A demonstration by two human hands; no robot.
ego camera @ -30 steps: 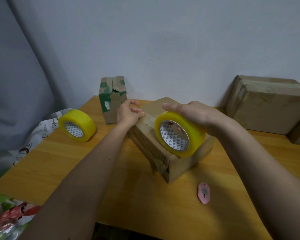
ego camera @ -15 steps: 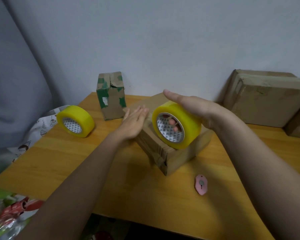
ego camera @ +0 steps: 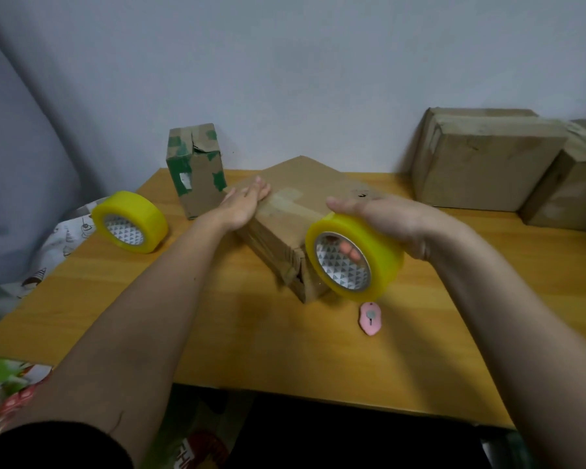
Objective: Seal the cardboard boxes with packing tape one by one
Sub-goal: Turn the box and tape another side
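Observation:
A flat cardboard box (ego camera: 305,184) lies in the middle of the wooden table (ego camera: 217,316), with strips of tape showing on its top. My left hand (ego camera: 242,206) presses flat on the box's left edge, fingers straight. My right hand (ego camera: 383,218) grips a yellow roll of packing tape (ego camera: 352,258) from above, fingertips showing inside the core. The roll hangs at the box's near right corner. A small pink cutter (ego camera: 370,318) lies on the table just below the roll.
A second yellow tape roll (ego camera: 129,221) lies at the left. A small upright box with green tape patches (ego camera: 197,170) stands behind my left hand. Two larger cardboard boxes (ego camera: 484,160) sit at the back right against the wall. Printed wrapping paper (ego camera: 48,252) hangs off the left edge.
My left hand opened from a curled hold and now lies flat on the box's left edge. My right hand drew the tape roll toward me, off the box top to its near corner.

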